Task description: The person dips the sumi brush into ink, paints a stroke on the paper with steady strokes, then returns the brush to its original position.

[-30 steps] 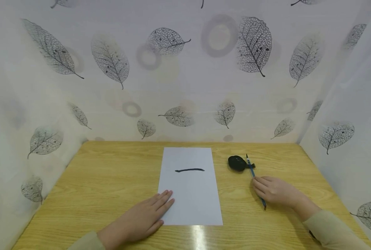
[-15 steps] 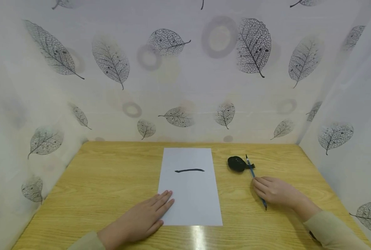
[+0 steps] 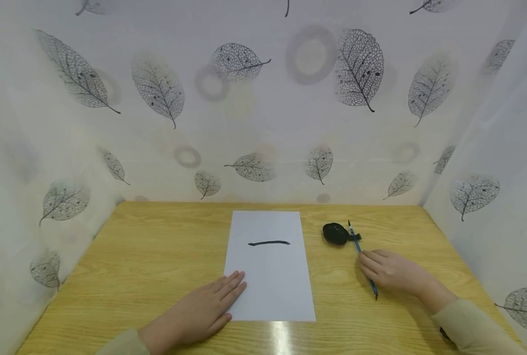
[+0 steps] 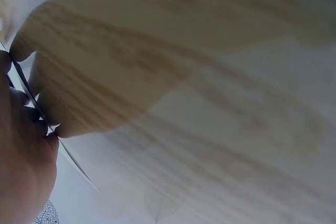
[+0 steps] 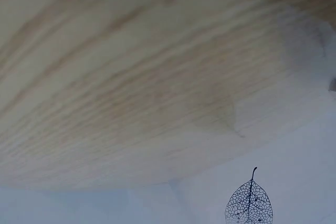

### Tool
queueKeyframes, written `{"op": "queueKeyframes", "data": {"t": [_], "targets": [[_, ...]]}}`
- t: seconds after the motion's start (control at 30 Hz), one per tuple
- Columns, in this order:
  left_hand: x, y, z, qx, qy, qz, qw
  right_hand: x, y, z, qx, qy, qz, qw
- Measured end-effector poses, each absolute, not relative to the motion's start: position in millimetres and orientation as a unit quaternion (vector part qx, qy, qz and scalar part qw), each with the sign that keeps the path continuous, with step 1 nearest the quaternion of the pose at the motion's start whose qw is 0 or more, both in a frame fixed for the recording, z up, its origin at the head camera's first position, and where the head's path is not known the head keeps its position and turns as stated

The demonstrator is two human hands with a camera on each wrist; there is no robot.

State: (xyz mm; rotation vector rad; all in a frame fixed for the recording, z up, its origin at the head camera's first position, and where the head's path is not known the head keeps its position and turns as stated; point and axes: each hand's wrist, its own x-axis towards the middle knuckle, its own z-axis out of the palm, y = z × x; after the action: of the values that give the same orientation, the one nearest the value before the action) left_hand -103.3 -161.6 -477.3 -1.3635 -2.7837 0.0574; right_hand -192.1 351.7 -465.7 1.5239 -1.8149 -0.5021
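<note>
My left hand [image 3: 201, 308] lies flat with its fingers straight, holding down the lower left edge of a white sheet of paper [image 3: 272, 283]. One black horizontal stroke [image 3: 269, 242] crosses the sheet's upper half. To the right, my right hand [image 3: 394, 271] pinches a slim blue writing brush [image 3: 355, 239] near its middle, and the fingers cover that part of it. The brush's dark tip points away and its shaft crosses the short handle of a small black ink dish [image 3: 336, 233]. In the left wrist view, my left hand [image 4: 26, 166] shows at the left edge.
The pale wooden table [image 3: 157, 246] carries the paper and dish. A whitish curtain [image 3: 263, 113] printed with leaves stands around its back and sides. The right wrist view shows mostly blurred tabletop [image 5: 131, 93] and one printed leaf [image 5: 249, 203].
</note>
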Motion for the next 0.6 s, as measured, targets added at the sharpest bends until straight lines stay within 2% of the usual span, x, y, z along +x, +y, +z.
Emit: {"op": "queueKeyframes", "data": {"t": [0.3,0.6], "targets": [[-106,-161,-480,-0.450,-0.892,0.025,0.039,-193,350,-458,0.580,-0.702,-0.204,0.358],[-108,-160,-482,-0.446,-0.894,0.018,0.031,-196,349,-452,0.571,-0.703,-0.174,0.388]]}}
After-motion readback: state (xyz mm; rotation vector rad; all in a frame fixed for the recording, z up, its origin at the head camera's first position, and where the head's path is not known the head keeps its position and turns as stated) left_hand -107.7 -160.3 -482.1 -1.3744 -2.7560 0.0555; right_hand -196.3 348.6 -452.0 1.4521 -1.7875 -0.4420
